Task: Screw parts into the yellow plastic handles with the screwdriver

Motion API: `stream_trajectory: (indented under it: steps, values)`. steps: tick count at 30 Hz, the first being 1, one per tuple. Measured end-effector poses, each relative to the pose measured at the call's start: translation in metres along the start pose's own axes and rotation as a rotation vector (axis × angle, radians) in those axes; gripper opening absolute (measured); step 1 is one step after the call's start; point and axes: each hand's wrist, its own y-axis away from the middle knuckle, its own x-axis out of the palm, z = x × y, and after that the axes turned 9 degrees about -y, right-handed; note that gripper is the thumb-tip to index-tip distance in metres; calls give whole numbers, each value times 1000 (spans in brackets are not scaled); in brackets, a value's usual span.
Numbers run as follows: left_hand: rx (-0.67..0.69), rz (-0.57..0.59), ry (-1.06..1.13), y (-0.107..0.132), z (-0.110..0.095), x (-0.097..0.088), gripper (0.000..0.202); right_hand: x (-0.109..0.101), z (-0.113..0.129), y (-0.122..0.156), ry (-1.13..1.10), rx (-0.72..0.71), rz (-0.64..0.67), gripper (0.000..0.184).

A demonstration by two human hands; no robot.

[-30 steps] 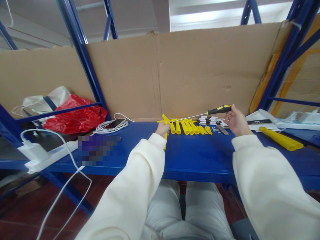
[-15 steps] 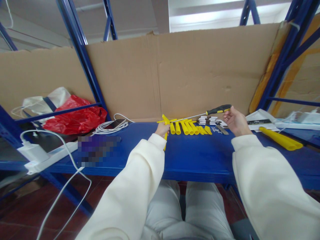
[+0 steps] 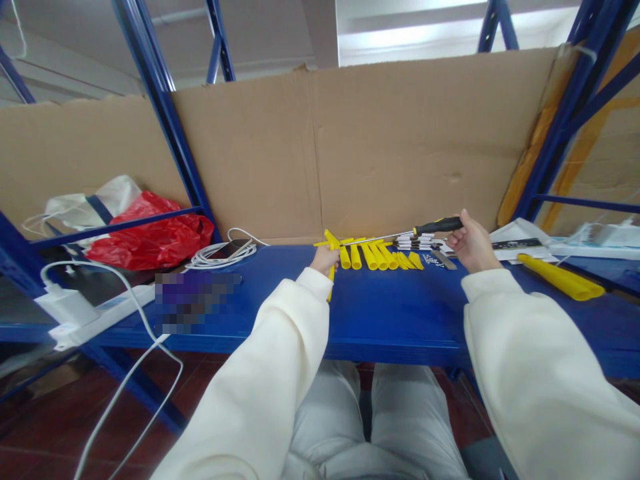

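My right hand (image 3: 469, 243) is closed around the black and yellow handle of a long screwdriver (image 3: 434, 227). Its thin metal shaft runs left to a yellow plastic piece (image 3: 331, 241) that my left hand (image 3: 324, 258) grips above the blue shelf (image 3: 390, 307). The shaft tip meets that piece just above my left hand. A row of several yellow plastic pieces (image 3: 380, 255) lies on the shelf between my hands, against the cardboard.
A cardboard wall (image 3: 390, 147) backs the shelf. Small black and white packets (image 3: 417, 240) and a long yellow tube (image 3: 561, 277) lie to the right. A phone with a white cable (image 3: 227, 250), a red bag (image 3: 150, 233) and a power strip (image 3: 95, 313) sit left.
My right hand has turned the screwdriver handle, so more of its black side faces me, and has dropped slightly. My left hand and the yellow piece have stayed put.
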Motion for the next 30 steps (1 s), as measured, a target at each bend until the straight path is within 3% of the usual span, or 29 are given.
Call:
stream_trajectory:
  steps: [6, 10, 16, 30]
  values:
    - [-7, -6, 2, 2, -1, 0, 21, 13, 4, 8, -25, 50, -142, 54]
    - [-8, -1, 4, 3, -1, 0, 22, 17, 5, 12, -29, 60, -124, 47]
    - [-4, 2, 0, 2, -1, -1, 17, 23, 9, 20, -6, 51, -105, 50]
    - [-2, -2, -2, 4, -2, -1, 23, 12, 8, 12, 9, 96, -113, 56]
